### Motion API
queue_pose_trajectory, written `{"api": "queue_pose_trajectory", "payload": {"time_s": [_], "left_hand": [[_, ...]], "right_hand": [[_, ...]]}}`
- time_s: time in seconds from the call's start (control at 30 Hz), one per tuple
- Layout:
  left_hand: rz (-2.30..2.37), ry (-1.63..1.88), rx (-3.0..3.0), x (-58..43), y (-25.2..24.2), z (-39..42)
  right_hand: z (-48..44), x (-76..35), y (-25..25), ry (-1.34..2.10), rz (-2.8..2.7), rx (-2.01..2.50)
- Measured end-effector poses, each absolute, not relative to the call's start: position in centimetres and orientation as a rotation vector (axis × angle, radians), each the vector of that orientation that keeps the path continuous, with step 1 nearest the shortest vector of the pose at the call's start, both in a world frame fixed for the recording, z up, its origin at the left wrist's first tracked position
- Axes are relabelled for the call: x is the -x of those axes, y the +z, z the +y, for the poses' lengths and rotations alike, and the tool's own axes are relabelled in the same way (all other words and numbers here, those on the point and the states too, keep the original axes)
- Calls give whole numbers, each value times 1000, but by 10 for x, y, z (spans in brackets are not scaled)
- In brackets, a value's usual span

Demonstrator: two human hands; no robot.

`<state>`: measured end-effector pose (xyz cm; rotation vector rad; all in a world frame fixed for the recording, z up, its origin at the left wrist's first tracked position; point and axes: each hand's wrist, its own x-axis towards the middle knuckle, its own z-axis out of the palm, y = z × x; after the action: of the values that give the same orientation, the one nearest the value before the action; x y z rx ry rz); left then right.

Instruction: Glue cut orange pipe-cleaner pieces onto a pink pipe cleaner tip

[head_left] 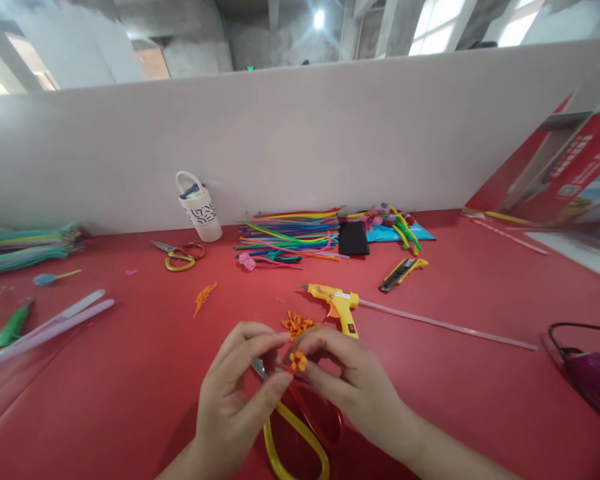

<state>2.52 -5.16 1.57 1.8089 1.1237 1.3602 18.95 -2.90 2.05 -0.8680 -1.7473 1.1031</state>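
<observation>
An orange pipe-cleaner flower (299,361) with a small dark centre is pinched between thumb and fingers of my right hand (347,377). My left hand (243,383) is close beside it on the left. Its thumb and index fingertips are apart, with a gap between them. Under both hands lies a large pair of scissors (300,430) with one yellow and one red handle; the blades are partly hidden. Just beyond my fingers is a pile of short orange pieces (297,323), and a smaller orange bit (205,298) rests farther left.
A yellow glue gun (335,303) with a long glue stick (450,327) lies ahead. Behind are pipe cleaners (290,233), a utility knife (401,273), small scissors (180,257) and a white cup (200,210). A purple tool (595,380) with a cord sits right.
</observation>
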Motion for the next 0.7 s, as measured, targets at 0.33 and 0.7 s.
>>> {"api": "queue_pose_trajectory", "payload": {"time_s": [0.33, 0.7], "left_hand": [[1019, 1414, -2040, -28, 18, -54], [968, 1543, -2361, -28, 22, -52]], "right_hand": [[-27, -189, 22, 1132, -1751, 752], [-23, -190, 19, 1273, -1679, 697]]}}
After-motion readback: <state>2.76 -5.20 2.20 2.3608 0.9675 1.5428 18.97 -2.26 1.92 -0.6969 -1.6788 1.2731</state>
